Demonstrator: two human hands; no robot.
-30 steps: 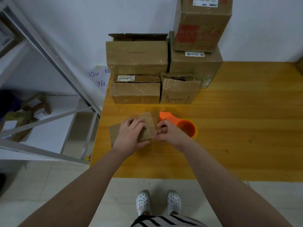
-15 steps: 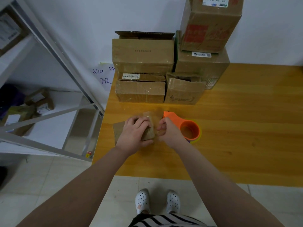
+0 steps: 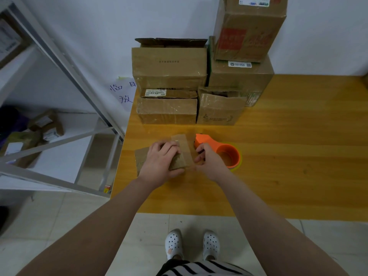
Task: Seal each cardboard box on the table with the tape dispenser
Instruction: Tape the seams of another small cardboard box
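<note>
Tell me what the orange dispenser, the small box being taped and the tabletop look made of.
Tape dispenser: likely plastic; uniform orange, smooth moulded curves.
Small box: matte brown cardboard, with a shiny translucent tape strip across it.
Table: wood or wood-look laminate, smooth, with grain lines; cannot tell which.

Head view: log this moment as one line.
left hand: grips small box | right hand: pinches tape strip at box's right edge | tape dispenser: on table, behind right hand

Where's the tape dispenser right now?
Head view, left part of the wooden table: the orange tape dispenser lies right of the small cardboard box, partly under the right hand, in front of the stacked boxes.
</note>
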